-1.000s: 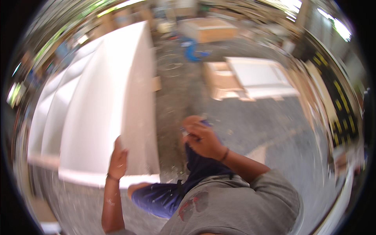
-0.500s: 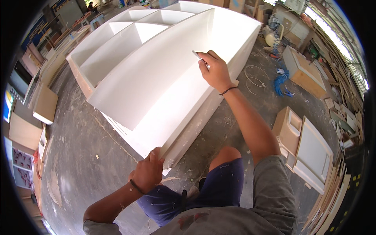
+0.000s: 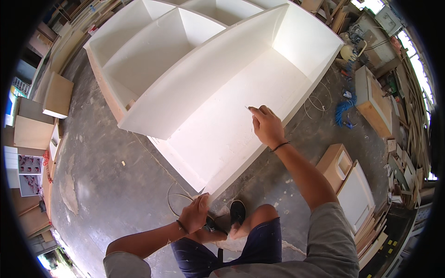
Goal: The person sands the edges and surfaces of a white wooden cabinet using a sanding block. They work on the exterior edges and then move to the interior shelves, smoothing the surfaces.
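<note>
Across the head view, noted first on the grey floor: white cabinet, laid with compartments facing up and near corner toward the person's dark shoes. At that corner, found: left hand, fingers bent and touching the corner; unable to tell whether gripping or merely resting. Over the nearest long compartment, found: right hand, fingers closed in a pinch on a slim tool, mostly hidden by the hand, exact kind not confirmed. Contact between tool tip and cabinet not established.

Compared with half a second ago: right hand brought back along the long edge toward the near corner, slim tool less exposed, left hand at the same corner. Judged from this: work in hand kept to the same compartment, now closer to the person's end, with cabinet possibly steadied by the left hand.

To the right, well apart from both hands: small wooden box just beside a white panel; farther off, blue hose near a larger box. Toward the left rim: brown box.
</note>
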A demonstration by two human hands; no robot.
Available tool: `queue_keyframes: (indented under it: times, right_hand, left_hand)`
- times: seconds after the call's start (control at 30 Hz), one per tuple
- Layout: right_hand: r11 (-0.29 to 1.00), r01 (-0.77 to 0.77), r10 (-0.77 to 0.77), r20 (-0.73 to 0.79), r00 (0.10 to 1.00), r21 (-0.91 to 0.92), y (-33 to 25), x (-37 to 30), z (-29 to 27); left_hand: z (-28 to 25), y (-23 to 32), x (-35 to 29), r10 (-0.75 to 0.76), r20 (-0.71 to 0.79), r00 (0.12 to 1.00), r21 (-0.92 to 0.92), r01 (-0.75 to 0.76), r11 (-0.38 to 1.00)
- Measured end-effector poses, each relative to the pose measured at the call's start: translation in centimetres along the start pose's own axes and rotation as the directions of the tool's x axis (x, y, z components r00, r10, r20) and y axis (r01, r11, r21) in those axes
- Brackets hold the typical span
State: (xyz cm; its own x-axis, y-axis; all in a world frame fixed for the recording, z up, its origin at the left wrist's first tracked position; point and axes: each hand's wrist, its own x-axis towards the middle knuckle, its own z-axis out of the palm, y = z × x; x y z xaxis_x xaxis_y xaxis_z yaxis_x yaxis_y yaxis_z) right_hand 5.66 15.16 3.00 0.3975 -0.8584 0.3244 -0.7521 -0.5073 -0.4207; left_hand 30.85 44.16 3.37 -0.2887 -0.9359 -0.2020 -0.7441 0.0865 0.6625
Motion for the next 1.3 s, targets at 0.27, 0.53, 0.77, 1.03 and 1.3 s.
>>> queue_keyframes:
  times: [0.27,0.53,0.77,1.03,1.3]
  right_hand:
    - [0.999,-0.041,0.045,0.131,0.99,-0.029,0.2,0.6,-0.5]
    - [0.987,-0.16,0.151,0.245,0.958,0.019,0.3,1.7,-1.3]
    - [0.963,-0.224,0.162,0.343,0.925,0.151,0.7,2.0,-2.3]
    - [0.842,-0.39,0.41,0.027,0.912,0.373,14.7,10.8,-7.6]
    - [0.899,-0.438,0.438,0.057,0.897,-0.024,27.3,13.9,-8.8]
  left_hand:
    - [-0.6,1.5,0.6,-0.289,0.136,0.948,0.123,0.273,0.954]
    - [0.3,2.6,1.0,-0.369,0.113,0.922,0.221,0.339,0.915]
    - [-0.2,3.3,1.5,-0.456,0.181,0.871,0.215,0.417,0.883]
    - [0.5,8.8,13.4,-0.302,0.046,0.952,-0.134,0.306,0.943]
    - [-3.9,16.2,35.7,-0.266,0.235,0.935,-0.494,0.351,0.796]
